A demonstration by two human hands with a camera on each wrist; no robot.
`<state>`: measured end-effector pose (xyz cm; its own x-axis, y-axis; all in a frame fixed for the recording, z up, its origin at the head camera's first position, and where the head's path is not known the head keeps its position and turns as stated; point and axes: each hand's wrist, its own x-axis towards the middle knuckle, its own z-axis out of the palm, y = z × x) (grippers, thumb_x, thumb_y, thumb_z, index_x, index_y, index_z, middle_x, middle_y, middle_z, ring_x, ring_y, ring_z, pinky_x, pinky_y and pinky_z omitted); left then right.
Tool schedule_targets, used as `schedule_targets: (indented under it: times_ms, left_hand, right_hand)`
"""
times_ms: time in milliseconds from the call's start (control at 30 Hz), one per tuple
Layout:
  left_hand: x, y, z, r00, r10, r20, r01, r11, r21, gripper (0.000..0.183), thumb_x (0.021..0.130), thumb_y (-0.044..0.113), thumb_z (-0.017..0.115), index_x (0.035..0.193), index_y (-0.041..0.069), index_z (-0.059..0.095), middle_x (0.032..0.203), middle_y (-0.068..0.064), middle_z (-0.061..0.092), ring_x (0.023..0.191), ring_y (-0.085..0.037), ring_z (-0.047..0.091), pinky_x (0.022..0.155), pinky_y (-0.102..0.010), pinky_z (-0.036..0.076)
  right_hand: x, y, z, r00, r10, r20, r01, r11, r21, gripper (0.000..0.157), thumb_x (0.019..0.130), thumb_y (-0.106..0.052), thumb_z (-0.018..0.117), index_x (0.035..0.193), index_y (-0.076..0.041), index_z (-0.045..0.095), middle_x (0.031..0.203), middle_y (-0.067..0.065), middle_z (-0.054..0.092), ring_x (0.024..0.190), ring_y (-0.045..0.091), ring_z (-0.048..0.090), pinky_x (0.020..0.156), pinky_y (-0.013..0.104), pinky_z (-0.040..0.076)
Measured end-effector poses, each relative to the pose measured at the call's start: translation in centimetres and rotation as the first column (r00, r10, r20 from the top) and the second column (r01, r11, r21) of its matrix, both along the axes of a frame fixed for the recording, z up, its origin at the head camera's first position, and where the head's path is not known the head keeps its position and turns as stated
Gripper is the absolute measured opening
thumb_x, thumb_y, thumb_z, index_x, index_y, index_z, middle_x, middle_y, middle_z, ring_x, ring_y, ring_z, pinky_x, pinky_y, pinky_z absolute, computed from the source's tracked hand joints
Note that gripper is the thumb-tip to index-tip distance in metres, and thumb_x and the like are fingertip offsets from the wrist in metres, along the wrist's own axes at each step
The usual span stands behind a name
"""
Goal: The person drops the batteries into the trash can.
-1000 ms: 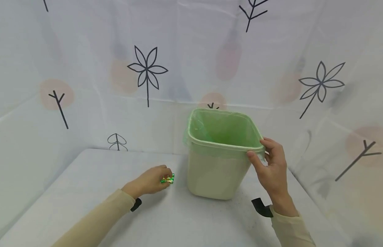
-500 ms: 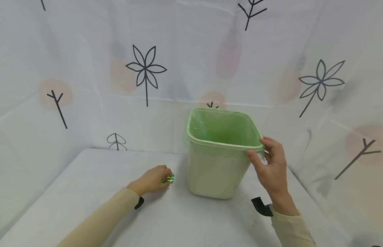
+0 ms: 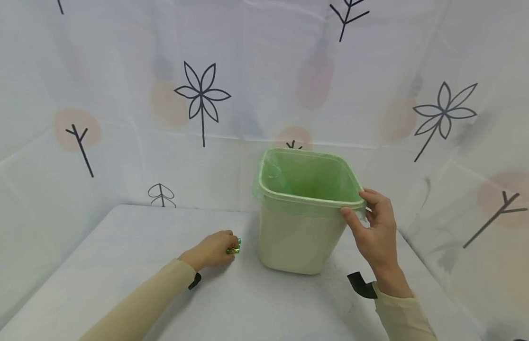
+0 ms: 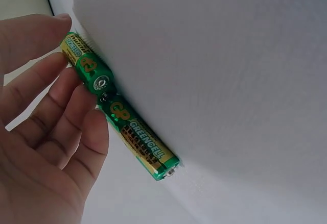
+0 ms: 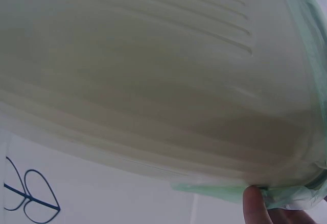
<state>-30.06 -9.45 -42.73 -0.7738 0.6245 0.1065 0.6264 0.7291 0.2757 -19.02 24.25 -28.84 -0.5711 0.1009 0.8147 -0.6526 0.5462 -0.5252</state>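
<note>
Two green-and-gold GP Greencell batteries [image 4: 140,140] lie end to end against the white tabletop in the left wrist view. My left hand [image 3: 212,249] holds them low at the table, with its fingers curled along them. From the head view, only a bit of shiny green shows past the fingertips. To the right stands a cream trash bin [image 3: 292,241], lined with a thin green bag [image 5: 308,35] folded over its rim. My right hand [image 3: 377,232] grips the rim at the right front corner, thumb outside. Its other fingers are partly hidden by the bin and bag.
A white cloth covers the table [image 3: 256,308]. Behind and at both sides hangs a white curtain [image 3: 247,71] printed with flowers and twigs. The bin stands near the back of the table, a short gap right of the left hand.
My left hand has shifted slightly to the right, and less of the batteries shows beyond its fingers. The right hand and the bin stay in place.
</note>
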Motion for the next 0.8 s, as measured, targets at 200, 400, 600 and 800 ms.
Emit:
schedule_targets:
  times_ms: [200,400,600,800]
  left_hand:
    - [0.00,0.10,-0.07,0.998,-0.007,0.065,0.006,1.000,0.016,0.009,0.081,0.012,0.071,0.089,0.015,0.068,0.082,0.008,0.055,0.075,-0.007,0.050,0.070,-0.028,0.045]
    - [0.30,0.20,0.02,0.989,-0.009,0.148,0.001,0.998,0.055,0.009,0.080,0.007,0.070,0.085,0.015,0.067,0.074,0.009,0.054,0.071,-0.008,0.050,0.066,-0.027,0.044]
    - [0.47,0.18,-0.04,0.981,0.015,0.192,-0.025,0.998,0.054,0.010,0.081,0.009,0.071,0.087,0.016,0.067,0.076,0.009,0.054,0.071,-0.009,0.051,0.066,-0.028,0.044]
    - [0.46,0.23,-0.03,0.983,0.010,0.181,-0.020,0.998,0.054,0.010,0.081,0.009,0.072,0.086,0.015,0.067,0.075,0.009,0.054,0.070,-0.008,0.051,0.065,-0.027,0.044]
  right_hand:
    - [0.02,-0.02,0.02,1.000,0.000,0.001,0.000,1.000,-0.002,0.047,0.079,0.012,0.068,0.120,0.016,0.047,0.126,0.028,0.044,0.110,0.014,0.054,0.091,0.014,0.041]
    - [0.10,-0.11,0.02,1.000,-0.007,0.014,0.007,1.000,-0.003,0.047,0.079,0.012,0.068,0.121,0.016,0.046,0.127,0.028,0.044,0.111,0.013,0.053,0.091,0.014,0.041]
    - [0.21,-0.20,0.04,1.000,-0.005,0.029,0.005,1.000,-0.012,0.047,0.079,0.012,0.068,0.121,0.016,0.046,0.128,0.027,0.043,0.111,0.016,0.053,0.092,0.014,0.041]
    - [0.34,-0.30,0.17,1.000,0.002,0.028,-0.001,1.000,-0.015,0.047,0.079,0.012,0.068,0.121,0.016,0.046,0.128,0.027,0.043,0.111,0.017,0.054,0.092,0.014,0.041]
